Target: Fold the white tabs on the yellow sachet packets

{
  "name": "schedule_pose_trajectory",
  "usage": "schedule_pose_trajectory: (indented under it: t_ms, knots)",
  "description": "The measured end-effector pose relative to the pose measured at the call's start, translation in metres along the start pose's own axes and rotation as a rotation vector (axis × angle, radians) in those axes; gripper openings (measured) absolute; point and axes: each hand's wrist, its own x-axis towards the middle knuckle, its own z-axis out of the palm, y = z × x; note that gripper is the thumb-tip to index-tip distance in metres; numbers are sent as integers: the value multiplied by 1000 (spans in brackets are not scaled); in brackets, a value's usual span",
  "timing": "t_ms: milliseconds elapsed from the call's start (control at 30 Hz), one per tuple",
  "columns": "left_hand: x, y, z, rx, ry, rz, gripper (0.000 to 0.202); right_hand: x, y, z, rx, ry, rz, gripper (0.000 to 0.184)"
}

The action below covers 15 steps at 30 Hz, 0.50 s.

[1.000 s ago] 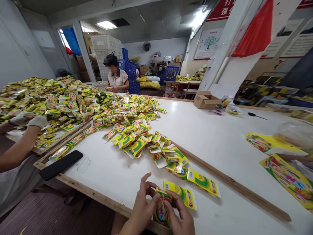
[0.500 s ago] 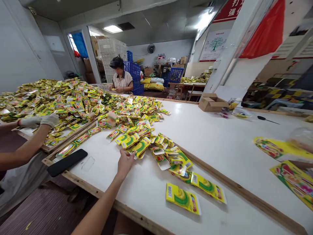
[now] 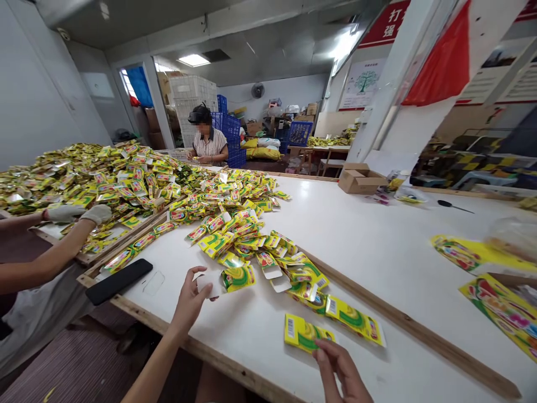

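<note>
In the head view, the left hand (image 3: 191, 296) is pinching the white flap of a yellow-green packet (image 3: 238, 277) at the near end of the heap of packets (image 3: 226, 215) on the white table (image 3: 377, 235). The right hand (image 3: 342, 372) is resting open, its fingertips touching the near edge of a second packet (image 3: 304, 334) that is lying flat on the table. At the left, a co-worker's gloved hands (image 3: 79, 214) are reaching into another heap.

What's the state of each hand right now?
Left hand: shut on yellow carton blank, by its white flap.
Right hand: open, fingertips touching flat yellow packet.
</note>
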Motion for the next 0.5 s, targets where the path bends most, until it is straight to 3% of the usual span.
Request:
schedule_pose_trajectory:
  t_ms: [133,300,500]
  knots:
    - [-12,19,1,-211,-152,-70,49,4,-8,12,60,-141,22,37]
    - [-21,36,13,-337,-310,-163,55,1,-28,26,248,-134,202,45]
    - [-33,30,46,-353,-277,-159,50,-9,-39,42,571,-413,474,53]
